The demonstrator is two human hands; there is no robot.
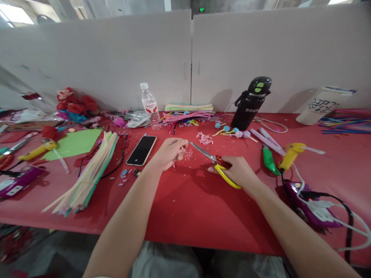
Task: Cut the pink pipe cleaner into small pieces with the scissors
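Yellow-and-red-handled scissors [213,158], gripped in the right hand [240,170] over the red counter [185,212], point toward the left hand [172,151], its fingers pinched closed on something too small to identify, with pink pieces [204,138] beyond and a phone [142,150] nearby.

A packed red table [185,216] here! Bundled fuzzy stems [91,173] sprawl left, a phone [142,150] beside them, a clear bottle [150,106] far behind; pink clippings [204,138] mid-table, a black flask [248,110] far right, a purple power strip [305,212] near right!
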